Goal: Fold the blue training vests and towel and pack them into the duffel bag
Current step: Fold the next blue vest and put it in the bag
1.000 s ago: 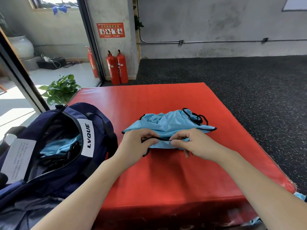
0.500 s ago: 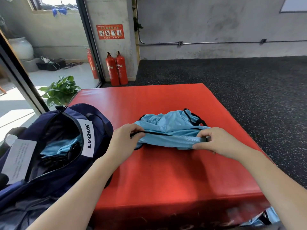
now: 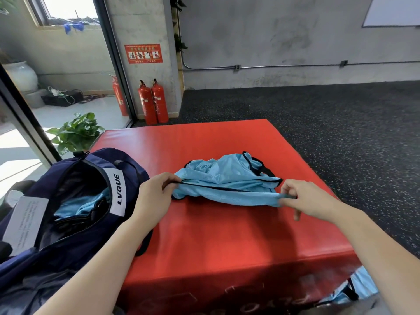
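Observation:
A light blue training vest (image 3: 227, 180) with black trim lies crumpled on the red mat (image 3: 204, 242). My left hand (image 3: 154, 196) pinches its black-edged hem at the left end. My right hand (image 3: 304, 198) pinches the same hem at the right end, so the near edge is stretched between them. The navy duffel bag (image 3: 68, 223) stands open at the left, touching the mat, with light blue fabric (image 3: 77, 206) inside it. Another piece of blue fabric (image 3: 359, 289) hangs below the mat's front right corner.
Two red fire extinguishers (image 3: 153, 102) stand against the pillar beyond the mat, a third (image 3: 118, 96) behind the glass. A potted green plant (image 3: 76, 131) sits left of the mat. Dark speckled rubber floor (image 3: 329, 123) surrounds the mat on the right and back.
My hands started close together at the middle of the vest's near edge and have moved apart, left one leftward and right one rightward, pulling the hem out straight.

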Action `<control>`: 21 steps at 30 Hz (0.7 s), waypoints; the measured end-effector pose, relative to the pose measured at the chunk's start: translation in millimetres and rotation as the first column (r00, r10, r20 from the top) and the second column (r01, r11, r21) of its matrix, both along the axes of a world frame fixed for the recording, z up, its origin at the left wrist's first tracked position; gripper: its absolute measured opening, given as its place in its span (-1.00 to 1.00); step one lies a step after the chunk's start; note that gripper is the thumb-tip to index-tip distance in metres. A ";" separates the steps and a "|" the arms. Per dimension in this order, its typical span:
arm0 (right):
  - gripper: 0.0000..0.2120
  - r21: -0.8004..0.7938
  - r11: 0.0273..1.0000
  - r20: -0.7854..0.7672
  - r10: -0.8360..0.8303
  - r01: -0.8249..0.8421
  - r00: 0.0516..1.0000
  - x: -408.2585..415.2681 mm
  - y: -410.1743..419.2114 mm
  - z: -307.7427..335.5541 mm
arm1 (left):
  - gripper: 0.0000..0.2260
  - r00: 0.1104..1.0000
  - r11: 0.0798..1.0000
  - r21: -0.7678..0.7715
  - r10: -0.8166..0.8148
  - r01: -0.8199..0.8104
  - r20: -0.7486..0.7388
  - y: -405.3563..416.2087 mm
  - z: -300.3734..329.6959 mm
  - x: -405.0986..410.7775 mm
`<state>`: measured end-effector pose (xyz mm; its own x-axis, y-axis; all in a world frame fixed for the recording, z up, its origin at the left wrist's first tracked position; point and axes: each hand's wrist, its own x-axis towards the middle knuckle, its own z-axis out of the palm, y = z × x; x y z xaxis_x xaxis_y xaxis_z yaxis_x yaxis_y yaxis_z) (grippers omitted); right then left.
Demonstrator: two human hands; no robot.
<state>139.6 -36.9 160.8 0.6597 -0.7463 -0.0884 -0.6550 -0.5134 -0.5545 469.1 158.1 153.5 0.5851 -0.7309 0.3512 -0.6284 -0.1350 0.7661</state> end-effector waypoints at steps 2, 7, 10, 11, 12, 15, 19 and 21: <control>-0.79 -0.016 1.000 -0.008 0.014 -0.015 1.000 -3.0 2.9 0.4 | -0.76 1.000 1.000 -0.011 0.006 -0.006 -0.018 4.7 -0.3 0.5; -0.76 -0.023 0.999 -0.056 0.025 -0.027 0.998 -15.3 2.2 -5.0 | -0.73 1.000 1.000 0.014 -0.012 0.012 -0.020 16.8 -0.7 0.3; -0.78 -0.005 0.999 -0.119 0.049 -0.050 0.992 -22.0 3.8 -11.7 | -0.73 0.994 0.988 0.114 -0.110 0.107 0.022 27.3 -3.5 -4.2; -0.79 0.008 0.999 -0.123 0.049 -0.048 0.991 -23.6 5.5 -12.5 | -0.73 0.987 0.977 0.155 -0.152 0.143 0.048 30.8 -4.5 -5.6; -0.81 0.019 0.999 -0.127 0.046 -0.044 0.991 -25.3 7.2 -12.9 | -0.74 0.978 0.963 0.208 -0.192 0.173 0.078 34.3 -5.8 -6.5; -0.77 0.071 0.997 -0.194 0.033 -0.019 0.980 -30.4 15.1 -10.1 | -0.78 0.932 0.861 0.435 -0.343 0.263 0.117 47.0 -9.3 -9.5; -0.55 0.060 0.998 -0.221 -0.017 0.031 0.975 -35.0 19.8 -7.5 | -0.89 0.879 0.732 0.628 -0.451 0.264 0.156 58.2 -18.8 -12.3; -0.56 -0.012 0.998 -0.159 -0.058 0.057 0.986 -34.8 20.0 -6.7 | -0.90 0.896 0.776 0.584 -0.407 0.237 0.176 58.9 -22.0 -13.3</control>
<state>104.8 -16.9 154.1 0.5935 -0.7837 -0.1834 -0.7632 -0.4756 -0.4373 455.8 217.0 131.5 0.2197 -0.9745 -0.0455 -0.8821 -0.2183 0.4173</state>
